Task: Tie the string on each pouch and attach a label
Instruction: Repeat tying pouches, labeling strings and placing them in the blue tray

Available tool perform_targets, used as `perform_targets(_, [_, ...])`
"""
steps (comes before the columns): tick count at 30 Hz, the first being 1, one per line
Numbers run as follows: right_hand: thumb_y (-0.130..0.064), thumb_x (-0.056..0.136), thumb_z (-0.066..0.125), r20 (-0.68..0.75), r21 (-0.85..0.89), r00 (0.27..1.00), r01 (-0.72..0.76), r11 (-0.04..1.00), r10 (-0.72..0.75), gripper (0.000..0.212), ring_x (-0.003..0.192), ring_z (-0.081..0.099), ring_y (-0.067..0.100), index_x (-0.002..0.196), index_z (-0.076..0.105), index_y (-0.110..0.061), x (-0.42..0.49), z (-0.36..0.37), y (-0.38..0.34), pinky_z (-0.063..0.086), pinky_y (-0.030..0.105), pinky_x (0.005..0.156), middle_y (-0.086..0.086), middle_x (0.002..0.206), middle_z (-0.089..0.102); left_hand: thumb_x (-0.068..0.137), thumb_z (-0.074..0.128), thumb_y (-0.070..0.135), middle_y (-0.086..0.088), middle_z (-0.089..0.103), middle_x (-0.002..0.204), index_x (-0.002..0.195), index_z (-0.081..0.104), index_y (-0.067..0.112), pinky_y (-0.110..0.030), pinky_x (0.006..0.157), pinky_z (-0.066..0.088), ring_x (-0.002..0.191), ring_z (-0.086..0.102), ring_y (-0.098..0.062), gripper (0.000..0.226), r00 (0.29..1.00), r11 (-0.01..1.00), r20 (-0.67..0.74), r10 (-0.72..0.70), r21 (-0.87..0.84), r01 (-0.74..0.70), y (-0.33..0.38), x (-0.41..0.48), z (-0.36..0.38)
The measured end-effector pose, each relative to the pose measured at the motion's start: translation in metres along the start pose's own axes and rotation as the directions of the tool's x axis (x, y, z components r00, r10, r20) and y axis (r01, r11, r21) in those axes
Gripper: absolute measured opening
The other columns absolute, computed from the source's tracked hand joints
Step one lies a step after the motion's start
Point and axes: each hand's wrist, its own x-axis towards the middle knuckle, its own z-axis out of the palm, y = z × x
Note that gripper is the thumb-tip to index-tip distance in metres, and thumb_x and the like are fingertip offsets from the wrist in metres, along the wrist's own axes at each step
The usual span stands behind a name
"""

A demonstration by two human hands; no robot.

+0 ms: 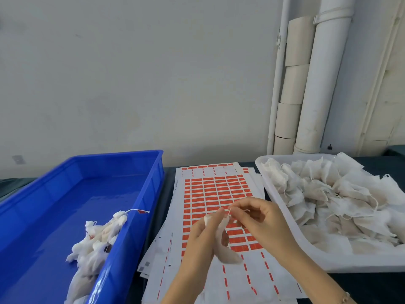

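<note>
My left hand [202, 232] grips a small white cloth pouch [226, 252] by its gathered neck, and the pouch body hangs down over the label sheet. My right hand [255, 216] pinches the pouch's thin white string [229, 212] just above the neck, beside the left fingertips. Under both hands lies a white sheet of red labels [210, 189], with several rows peeled off near its bottom. A red label hangs on the string of a tied pouch [119, 217] in the blue bin.
The blue plastic bin [151, 185] at left holds a small pile of tied pouches [92, 244] along its right wall. A white tray [274, 194] at right is heaped with untied pouches [341, 198]. More label sheets are stacked under the top one. Pipes stand against the wall behind.
</note>
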Motion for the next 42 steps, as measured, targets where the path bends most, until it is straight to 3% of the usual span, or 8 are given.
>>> perform_targets(4, [-0.02,0.083,0.07,0.007,-0.039,0.998,0.066,0.997,-0.066,0.017,0.089,0.064,-0.004,0.081,0.067,-0.036,-0.001,-0.002,-0.001,0.049,0.006,0.069,-0.029,0.084,0.068,0.068,0.065,0.053,0.001,0.068,0.068,0.085,0.072,0.023,-0.022,0.06,0.051,0.065,0.062,-0.012,0.035,0.997,0.998,0.045,0.061,0.013,-0.062,0.001,0.001,0.002])
perform_targets(9, [-0.021,0.082,0.072,-0.066,-0.094,0.985,0.156,0.983,-0.162,0.018,0.085,0.064,-0.003,0.077,0.065,-0.037,0.001,-0.004,-0.008,0.049,0.006,0.067,-0.023,0.075,0.068,0.076,0.063,0.053,0.0,0.071,0.091,0.084,0.072,0.022,-0.044,0.092,0.053,0.095,0.066,-0.023,0.033,0.962,0.98,0.195,0.194,0.002,-0.198,-0.001,-0.003,0.002])
perform_targets(18, [-0.011,0.083,0.07,-0.231,-0.236,0.924,0.25,0.939,-0.304,0.019,0.072,0.063,0.004,0.078,0.061,-0.027,0.023,-0.003,-0.011,0.047,0.003,0.066,-0.02,0.077,0.061,0.079,0.054,0.061,0.008,0.072,0.086,0.089,0.058,0.025,-0.016,0.06,0.05,0.079,0.068,-0.012,0.038,0.948,0.957,0.189,0.256,0.085,-0.276,0.0,-0.008,0.007])
perform_targets(24, [-0.02,0.085,0.068,-0.329,-0.197,0.902,0.224,0.954,-0.28,0.021,0.073,0.064,0.003,0.079,0.056,-0.036,0.033,-0.005,-0.009,0.047,0.002,0.064,-0.024,0.081,0.06,0.082,0.061,0.045,-0.005,0.065,0.084,0.087,0.063,0.02,-0.032,0.081,0.055,0.094,0.066,-0.023,0.026,0.988,0.996,0.135,-0.074,-0.04,0.08,-0.015,-0.001,0.009])
perform_targets(27, [-0.023,0.086,0.068,-0.323,-0.235,0.913,0.176,0.956,-0.248,0.019,0.073,0.065,0.002,0.079,0.057,-0.036,0.031,-0.018,0.002,0.046,0.001,0.064,-0.022,0.081,0.062,0.068,0.06,0.051,-0.002,0.063,0.069,0.072,0.066,0.012,-0.024,0.068,0.051,0.071,0.059,-0.017,0.039,0.995,0.999,0.096,0.031,-0.021,-0.029,-0.024,0.002,-0.002])
perform_targets(31, [-0.018,0.082,0.072,-0.174,-0.393,0.962,0.128,0.91,-0.21,0.015,0.069,0.063,0.002,0.079,0.061,-0.027,0.005,-0.021,0.025,0.047,0.001,0.064,-0.02,0.077,0.062,0.079,0.059,0.039,0.0,0.073,0.09,0.094,0.074,0.016,-0.023,0.065,0.054,0.082,0.07,-0.018,0.031,0.986,0.966,0.082,0.145,-0.227,-0.123,-0.022,0.003,-0.013])
perform_targets(36, [-0.025,0.081,0.073,-0.007,-0.362,0.997,0.068,0.93,-0.076,0.018,0.08,0.065,0.001,0.077,0.059,-0.035,-0.04,-0.003,0.032,0.052,0.009,0.07,-0.022,0.08,0.065,0.086,0.055,0.038,0.015,0.072,0.1,0.099,0.072,0.035,-0.016,0.076,0.052,0.099,0.064,-0.004,0.022,0.898,0.888,0.096,0.429,0.138,-0.439,-0.023,-0.003,-0.015])
perform_targets(42, [-0.018,0.084,0.07,0.067,-0.015,0.995,-0.067,0.998,0.068,0.016,0.07,0.064,0.008,0.073,0.067,-0.028,-0.046,0.009,0.006,0.052,0.017,0.063,-0.011,0.071,0.069,0.082,0.068,0.016,0.021,0.064,0.105,0.112,0.07,0.025,-0.025,0.083,0.053,0.097,0.061,-0.014,0.031,0.687,0.456,0.186,0.702,0.623,-0.635,-0.038,0.004,-0.015])
